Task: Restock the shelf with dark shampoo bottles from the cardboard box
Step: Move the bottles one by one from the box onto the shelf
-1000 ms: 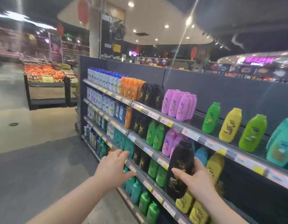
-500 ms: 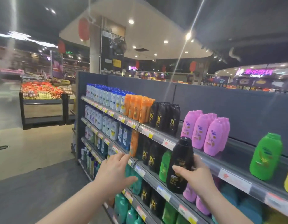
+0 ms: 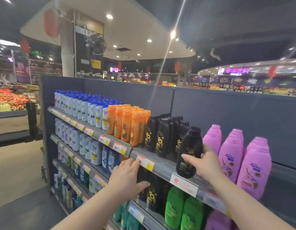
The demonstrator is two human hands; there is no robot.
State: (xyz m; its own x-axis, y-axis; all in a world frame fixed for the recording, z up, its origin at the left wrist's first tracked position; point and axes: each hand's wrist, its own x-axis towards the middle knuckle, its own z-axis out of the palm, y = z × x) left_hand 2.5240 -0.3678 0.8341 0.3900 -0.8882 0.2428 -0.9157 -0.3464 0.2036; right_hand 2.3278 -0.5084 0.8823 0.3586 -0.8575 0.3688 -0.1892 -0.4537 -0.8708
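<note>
My right hand [image 3: 206, 165] grips a dark bottle [image 3: 190, 152] at the top shelf [image 3: 162, 165] edge, between black bottles [image 3: 162, 135] and pink ones [image 3: 233, 156]; left hand [image 3: 127, 177] spread wide, empty, fingertips at the price strip

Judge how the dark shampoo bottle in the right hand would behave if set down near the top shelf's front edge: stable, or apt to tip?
The dark bottle looks tall and narrow, so it probably tips easily if nudged. Its glossy surface suggests it may slip; the right hand wraps it from the side. It keeps its shape in the grip, so it is likely rigid plastic.
</note>
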